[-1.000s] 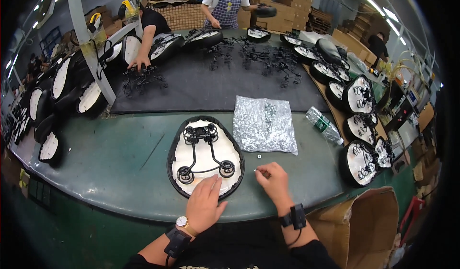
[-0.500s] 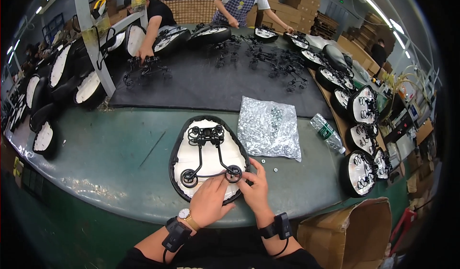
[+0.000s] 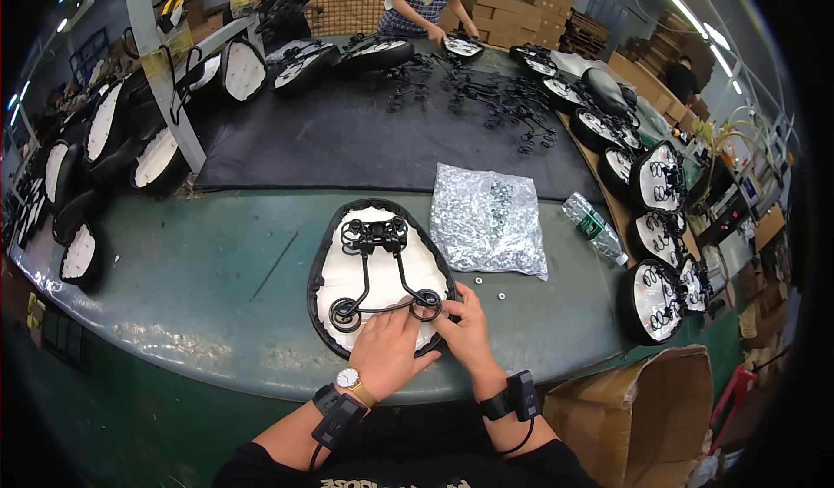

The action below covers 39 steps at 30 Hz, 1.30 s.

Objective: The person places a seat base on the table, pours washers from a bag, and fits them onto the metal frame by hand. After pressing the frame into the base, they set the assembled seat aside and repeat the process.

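An upturned bicycle saddle with a white base and black rim lies in front of me. On it sits a black wire spring frame, with a clamp at the far end and two coils nearer me. My left hand lies over the saddle's near part, thumb apart, its fingertips partly hidden beside the right coil. My right hand pinches at that coil from the right; whatever is between its fingertips is too small to make out. Two small nuts lie on the table close by.
A clear bag of metal nuts and a plastic bottle lie beyond. Saddles line the right edge; more are heaped at left. Loose spring frames cover part of the black mat. A carton stands at lower right. Two people work opposite.
My hands stay at the right coil with little movement. Across the table, one person has lifted spring frames off the mat; the other has both hands at a saddle. The view has shifted slightly.
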Tool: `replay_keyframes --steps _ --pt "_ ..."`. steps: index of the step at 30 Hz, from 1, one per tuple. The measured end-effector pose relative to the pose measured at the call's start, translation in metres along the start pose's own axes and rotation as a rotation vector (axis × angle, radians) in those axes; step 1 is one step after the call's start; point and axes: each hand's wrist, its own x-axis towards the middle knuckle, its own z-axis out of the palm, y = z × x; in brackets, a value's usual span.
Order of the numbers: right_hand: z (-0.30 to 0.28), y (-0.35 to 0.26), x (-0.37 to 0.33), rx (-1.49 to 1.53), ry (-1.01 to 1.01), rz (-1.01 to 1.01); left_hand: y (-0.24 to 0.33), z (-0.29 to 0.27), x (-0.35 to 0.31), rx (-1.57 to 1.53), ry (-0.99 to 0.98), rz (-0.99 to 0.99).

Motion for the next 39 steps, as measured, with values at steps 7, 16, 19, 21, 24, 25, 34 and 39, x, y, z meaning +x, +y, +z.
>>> replay_keyframes --steps 7,16,19,21,24,25,34,39 --pt "-0.004 -0.008 0.002 -0.145 -0.004 -0.047 -0.001 -0.003 0.005 -0.021 -0.034 -0.033" --pt "-0.041 -0.01 0.007 -0.243 -0.293 -0.392 0.0 -0.006 0.007 -0.049 -0.012 -0.011" --pt "-0.043 -0.014 0.01 -0.322 -0.341 -0.448 -0.002 -0.006 0.007 -0.056 -0.033 -0.039" --pt "-0.044 -0.017 0.012 -0.376 -0.35 -0.53 -0.005 -0.004 0.005 -0.12 0.021 0.0" --pt "-0.045 -0.014 0.012 -0.447 -0.331 -0.573 -0.003 -0.004 0.007 -0.159 -0.009 -0.015" --pt "-0.046 -0.014 0.011 -0.444 -0.331 -0.572 -0.002 -0.005 0.006 -0.156 -0.011 -0.016" --pt "-0.048 -0.035 0.013 -0.702 -0.331 -0.571 -0.001 -0.001 0.004 -0.181 0.036 -0.009" --pt "-0.043 -0.03 0.006 -0.613 -0.307 -0.562 0.004 -0.002 0.01 -0.101 0.019 -0.005"
